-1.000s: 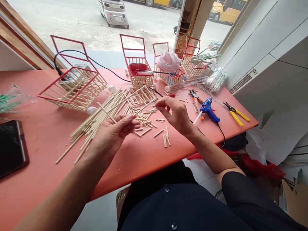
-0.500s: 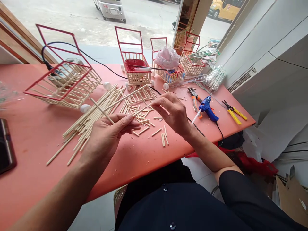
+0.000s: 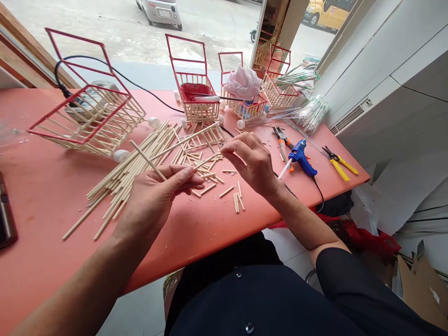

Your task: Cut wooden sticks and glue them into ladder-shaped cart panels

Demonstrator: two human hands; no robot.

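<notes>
My left hand (image 3: 157,196) is closed, thumb pressed against the index finger. A pale wooden stick (image 3: 147,159) pokes up and left out of it. From its fingertips a thin stick (image 3: 206,161) reaches toward my right hand (image 3: 250,161), whose thumb and fingers are pinched at the far end. Whatever lies right inside that pinch is too small to make out. Below and behind the hands are a pile of long sticks (image 3: 140,172), many short cut pieces (image 3: 227,191) and a small ladder-like stick frame (image 3: 206,140).
Red-trimmed stick carts on white wheels line the back, including a large tilted cart (image 3: 94,121) and a cart holding a red item (image 3: 201,109). On the right lie orange-handled pliers (image 3: 282,140), a blue glue gun (image 3: 301,157) and yellow-handled cutters (image 3: 339,165). A phone (image 3: 6,212) rests at left.
The view has shifted slightly, so the table items sit a little further left and higher. Both hands keep nearly the same pose around the thin stick.
</notes>
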